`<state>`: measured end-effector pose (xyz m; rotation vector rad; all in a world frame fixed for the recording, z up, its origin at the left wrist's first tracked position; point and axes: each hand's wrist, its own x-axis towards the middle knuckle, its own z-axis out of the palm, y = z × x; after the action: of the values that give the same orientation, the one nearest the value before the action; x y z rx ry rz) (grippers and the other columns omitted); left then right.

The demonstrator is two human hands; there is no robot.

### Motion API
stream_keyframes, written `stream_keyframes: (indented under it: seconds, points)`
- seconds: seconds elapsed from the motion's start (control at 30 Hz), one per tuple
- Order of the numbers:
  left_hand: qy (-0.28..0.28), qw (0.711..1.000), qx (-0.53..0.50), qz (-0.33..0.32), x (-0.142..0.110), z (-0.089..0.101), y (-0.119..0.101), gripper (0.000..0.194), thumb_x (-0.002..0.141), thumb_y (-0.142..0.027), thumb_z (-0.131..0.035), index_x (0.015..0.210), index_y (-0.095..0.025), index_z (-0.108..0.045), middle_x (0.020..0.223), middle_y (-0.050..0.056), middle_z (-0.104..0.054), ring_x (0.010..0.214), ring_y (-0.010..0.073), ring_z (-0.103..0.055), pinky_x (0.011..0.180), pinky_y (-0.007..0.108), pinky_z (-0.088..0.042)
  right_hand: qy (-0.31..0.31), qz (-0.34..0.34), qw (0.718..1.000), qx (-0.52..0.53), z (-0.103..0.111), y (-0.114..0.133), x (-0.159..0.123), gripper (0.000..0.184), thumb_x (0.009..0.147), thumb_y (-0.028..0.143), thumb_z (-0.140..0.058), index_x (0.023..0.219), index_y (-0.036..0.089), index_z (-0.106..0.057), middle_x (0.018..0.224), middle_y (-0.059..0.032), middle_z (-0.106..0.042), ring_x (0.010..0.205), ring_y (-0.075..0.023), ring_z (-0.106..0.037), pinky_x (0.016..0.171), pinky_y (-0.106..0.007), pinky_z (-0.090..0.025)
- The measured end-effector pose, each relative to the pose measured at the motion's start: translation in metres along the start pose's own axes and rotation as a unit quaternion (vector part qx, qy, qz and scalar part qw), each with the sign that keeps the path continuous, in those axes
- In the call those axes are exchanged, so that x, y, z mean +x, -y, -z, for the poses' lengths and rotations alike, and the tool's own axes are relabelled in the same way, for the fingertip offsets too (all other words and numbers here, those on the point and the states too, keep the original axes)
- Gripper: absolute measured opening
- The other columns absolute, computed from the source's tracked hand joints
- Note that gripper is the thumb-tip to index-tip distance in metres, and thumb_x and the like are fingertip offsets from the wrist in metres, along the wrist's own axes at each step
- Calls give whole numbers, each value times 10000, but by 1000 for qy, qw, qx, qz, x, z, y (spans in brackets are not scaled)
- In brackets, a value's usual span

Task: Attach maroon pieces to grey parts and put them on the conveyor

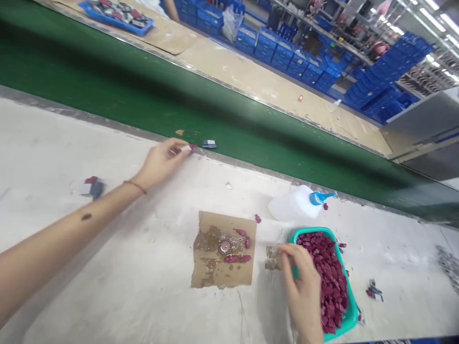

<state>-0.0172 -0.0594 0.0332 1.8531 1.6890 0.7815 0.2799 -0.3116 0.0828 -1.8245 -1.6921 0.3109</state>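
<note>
My left hand (167,160) reaches to the near edge of the green conveyor belt, its fingers closed on a small white-and-dark-red piece (187,148). Just past the fingertips, a small grey-and-white piece (209,144) lies on the belt. My right hand (303,286) is beside a green basket (353,317) full of dark red pieces (324,272). Its thumb and fingers are pinched together; I cannot make out what is between them. By those fingertips is a small brown cardboard scrap (272,260). A larger cardboard sheet (229,277) carries wet glue, a round cap (224,247) and several red pieces.
A white bottle with a blue nozzle (299,204) lies on its side behind the basket. Small assembled pieces are on the white table at left (93,187) and right (375,291). Across the green belt (251,124), a blue tray (143,29) holds many pieces; blue crates (283,50) stand beyond.
</note>
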Motion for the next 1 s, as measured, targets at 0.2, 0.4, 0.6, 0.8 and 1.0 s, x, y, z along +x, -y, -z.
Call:
stream_keyframes:
  seconds: [0.2,0.4,0.6,0.8,1.0]
  points:
    - [-13,997,74,-29,54,0,7,377,932,-290,-424,1199,-72,-579,1059,106,-625,1056,260,-488,1000,417,-392,-20,-51,967,-250,42,-65,-18,278,942,379,-449,906,217,-672,884,-109,-680,800,-299,-580,703,-443,-453]
    - [-25,985,114,-127,58,-29,-2,433,939,-372,-389,1246,-121,-564,1359,124,-475,1311,319,-300,1119,454,-229,-16,-28,965,-261,36,-81,-14,319,952,414,-456,781,224,-648,764,-84,-631,729,-276,-583,663,-417,-444]
    - [91,952,145,-255,59,-60,-20,431,912,-334,-393,1258,-141,-563,1226,158,-585,1126,331,-496,999,470,-375,-24,-88,965,-244,33,-72,-7,390,916,511,-442,723,224,-623,743,-101,-641,720,-291,-585,650,-423,-448]
    - [98,973,82,-193,59,-72,-42,311,880,-257,-486,1125,-109,-608,1147,174,-590,1131,356,-497,984,475,-402,-51,-243,969,12,44,-51,-1,353,769,540,-659,860,201,-706,733,-73,-722,678,-257,-665,619,-371,-522]
    - [89,985,-36,-146,58,-85,-63,164,808,-155,-583,959,-113,-631,1103,166,-588,1160,368,-491,1021,493,-365,-8,-250,914,321,26,-16,8,365,761,504,-723,958,197,-732,736,-70,-735,641,-216,-671,625,-351,-556]
